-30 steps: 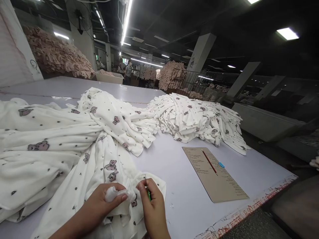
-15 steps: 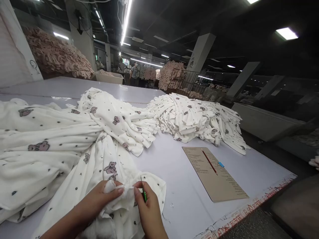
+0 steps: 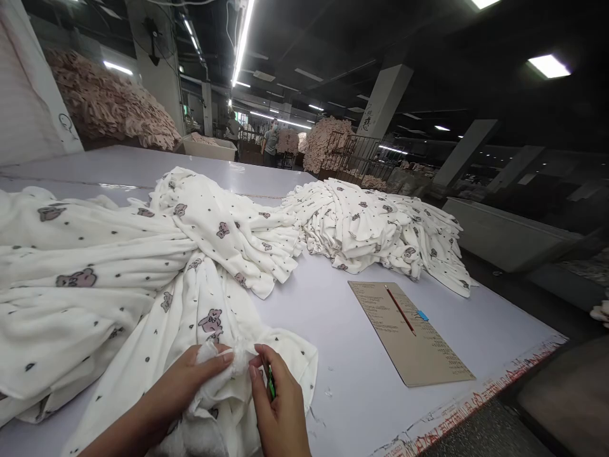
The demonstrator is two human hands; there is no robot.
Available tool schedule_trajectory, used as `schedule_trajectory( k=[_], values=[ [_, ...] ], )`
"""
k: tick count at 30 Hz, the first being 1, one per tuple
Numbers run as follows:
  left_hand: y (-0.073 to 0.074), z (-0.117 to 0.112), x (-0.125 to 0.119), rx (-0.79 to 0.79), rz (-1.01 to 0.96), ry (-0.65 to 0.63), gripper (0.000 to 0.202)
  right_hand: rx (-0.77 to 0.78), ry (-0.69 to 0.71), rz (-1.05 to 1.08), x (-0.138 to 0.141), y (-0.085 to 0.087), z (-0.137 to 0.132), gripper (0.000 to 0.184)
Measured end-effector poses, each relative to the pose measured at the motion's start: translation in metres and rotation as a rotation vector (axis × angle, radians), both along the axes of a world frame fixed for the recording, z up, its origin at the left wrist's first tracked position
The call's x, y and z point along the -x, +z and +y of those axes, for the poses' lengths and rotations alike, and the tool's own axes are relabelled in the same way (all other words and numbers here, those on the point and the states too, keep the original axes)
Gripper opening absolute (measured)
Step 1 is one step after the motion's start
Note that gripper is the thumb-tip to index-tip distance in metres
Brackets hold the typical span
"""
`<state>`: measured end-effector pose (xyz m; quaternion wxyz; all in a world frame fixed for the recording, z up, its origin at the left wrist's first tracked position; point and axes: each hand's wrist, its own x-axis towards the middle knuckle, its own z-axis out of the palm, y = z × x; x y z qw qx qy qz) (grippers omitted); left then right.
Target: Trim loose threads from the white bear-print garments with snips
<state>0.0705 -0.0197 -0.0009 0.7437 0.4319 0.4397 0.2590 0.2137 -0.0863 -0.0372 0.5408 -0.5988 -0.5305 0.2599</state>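
In the head view my left hand (image 3: 183, 384) is closed on a white garment (image 3: 209, 285) printed with brown bears and small dark marks, its thumb pressing a bunched edge. Just right of it, my right hand (image 3: 280, 403) has small green-handled thread snips (image 3: 271, 381) tucked in its fingers; their blade is mostly hidden. Thumb and forefinger of that hand are close to the bunched white edge. Whether they pinch the cloth, I cannot tell. More of the same printed fabric (image 3: 95, 279) lies heaped to the left.
Beyond my hands a pile of similar white garments (image 3: 366, 222) rests on the pale table (image 3: 333, 355). A brown card (image 3: 404, 343) with a dark red pencil (image 3: 399, 309) and a blue clip (image 3: 422, 315) lies at right. A person (image 3: 270, 143) stands far back near pink cloth heaps.
My right hand has shifted slightly left and down, and turned so the snips' dark tip no longer sticks up. The left hand keeps its hold on the garment. The distant person has moved right.
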Motion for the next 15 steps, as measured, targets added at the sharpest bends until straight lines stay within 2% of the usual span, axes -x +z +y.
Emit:
schedule_trajectory(
  k=[4, 8, 15],
  values=[
    [0.001, -0.003, -0.001, -0.054, 0.041, -0.011, 0.038, 0.032, 0.004, 0.005, -0.004, 0.003, -0.005, 0.021],
    [0.001, -0.006, -0.002, -0.155, 0.089, -0.022, 0.034, 0.044, 0.024, -0.134, -0.004, 0.0, -0.01, 0.023],
    [0.008, -0.01, -0.004, -0.419, 0.228, -0.146, 0.032, 0.124, -0.026, -0.327, -0.002, -0.009, -0.009, 0.03]
  ],
)
